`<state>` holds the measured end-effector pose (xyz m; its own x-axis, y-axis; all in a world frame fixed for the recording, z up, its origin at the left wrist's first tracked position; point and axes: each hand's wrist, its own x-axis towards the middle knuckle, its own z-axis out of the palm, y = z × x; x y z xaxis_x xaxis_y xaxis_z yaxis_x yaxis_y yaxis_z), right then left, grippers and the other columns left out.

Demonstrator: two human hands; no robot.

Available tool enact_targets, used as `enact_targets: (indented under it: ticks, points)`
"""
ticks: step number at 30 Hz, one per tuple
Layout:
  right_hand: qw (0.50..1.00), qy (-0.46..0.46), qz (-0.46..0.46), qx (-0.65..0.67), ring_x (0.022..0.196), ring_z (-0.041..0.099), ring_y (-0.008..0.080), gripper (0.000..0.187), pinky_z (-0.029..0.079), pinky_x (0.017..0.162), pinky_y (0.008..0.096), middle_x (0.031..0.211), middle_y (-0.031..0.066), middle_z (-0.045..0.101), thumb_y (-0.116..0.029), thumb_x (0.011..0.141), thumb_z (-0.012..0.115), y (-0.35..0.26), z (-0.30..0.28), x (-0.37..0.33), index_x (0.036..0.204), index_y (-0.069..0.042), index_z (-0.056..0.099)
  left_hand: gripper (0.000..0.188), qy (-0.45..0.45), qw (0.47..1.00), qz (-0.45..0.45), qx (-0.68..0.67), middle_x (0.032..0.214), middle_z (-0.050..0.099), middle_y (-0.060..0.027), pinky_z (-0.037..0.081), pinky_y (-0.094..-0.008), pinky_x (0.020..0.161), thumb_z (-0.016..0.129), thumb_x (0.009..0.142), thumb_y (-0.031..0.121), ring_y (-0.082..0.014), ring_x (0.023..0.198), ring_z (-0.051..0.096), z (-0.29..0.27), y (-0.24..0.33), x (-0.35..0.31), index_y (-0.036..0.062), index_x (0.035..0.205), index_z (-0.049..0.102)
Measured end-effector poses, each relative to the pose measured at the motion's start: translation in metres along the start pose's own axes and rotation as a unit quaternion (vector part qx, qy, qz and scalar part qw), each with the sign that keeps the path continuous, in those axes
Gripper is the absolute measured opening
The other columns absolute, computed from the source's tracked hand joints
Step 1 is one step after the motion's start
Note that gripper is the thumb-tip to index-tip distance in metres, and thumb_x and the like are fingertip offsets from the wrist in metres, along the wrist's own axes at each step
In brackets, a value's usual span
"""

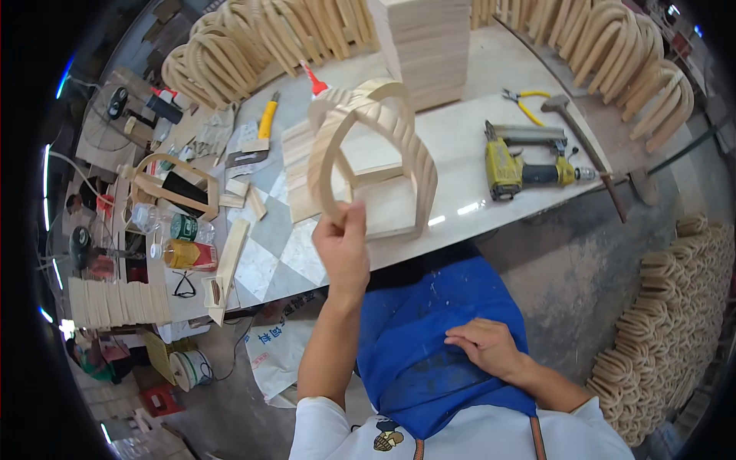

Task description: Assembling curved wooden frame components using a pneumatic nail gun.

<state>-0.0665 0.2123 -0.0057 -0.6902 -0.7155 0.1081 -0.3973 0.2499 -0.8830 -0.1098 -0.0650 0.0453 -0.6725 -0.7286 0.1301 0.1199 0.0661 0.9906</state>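
My left hand is closed round the lower near edge of a pale wooden arched frame, which stands over the bench. The frame has pointed arch pieces joined by straight strips at the bottom. Empty, my right hand hovers in front of the blue apron, its fingers loosely bent and partly apart. Behind the frame pokes up a red nozzle; what it belongs to is mostly hidden. Flat wooden boards lie left of the frame. To its right a yellow-green nail gun rests on the bench.
A tall stack of wooden blocks stands at the back of the bench. Pliers, a hammer and a yellow cutter lie about. Bent wooden arches line the far edge; more arches are piled at right. Bottles stand left.
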Motion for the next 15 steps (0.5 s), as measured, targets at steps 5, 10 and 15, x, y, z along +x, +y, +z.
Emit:
enact_targets:
  ticks: [5,10,15]
  points:
    - [0.999,0.023,0.008,-0.041,0.058,0.059,0.0174,0.004,0.049,0.059,0.0278,0.075,0.003,0.07,-0.007,0.09,0.078,0.011,0.01,-0.013,0.089,-0.003,0.075,0.013,0.027,0.999,0.013,-0.027,0.07,0.053,0.0005,0.041,-0.0238,0.07,0.063,0.099,0.009,-0.011,0.068,0.047,0.009,-0.032,0.046,0.0067,0.087,0.064]
    - [0.994,0.028,0.027,-0.102,0.056,0.059,0.0181,0.006,0.048,0.056,0.0287,0.073,0.0035,0.069,-0.008,0.09,0.077,0.024,0.005,-0.022,0.087,-0.004,0.074,0.005,0.014,0.996,0.007,-0.085,0.083,0.059,-0.0036,0.042,-0.0251,0.076,0.063,0.099,0.009,-0.0123,0.078,0.05,0.017,-0.043,0.069,0.0055,0.097,0.065]
    - [0.988,0.019,0.005,-0.152,0.055,0.057,0.0184,0.006,0.046,0.054,0.0286,0.071,0.0033,0.066,-0.009,0.089,0.078,0.026,-0.006,-0.006,0.087,-0.005,0.073,0.029,0.075,0.977,0.126,-0.152,0.115,0.058,-0.0119,0.045,-0.0311,0.092,0.061,0.093,0.008,-0.0193,0.101,0.052,-0.008,-0.065,0.086,0.0011,0.122,0.056]
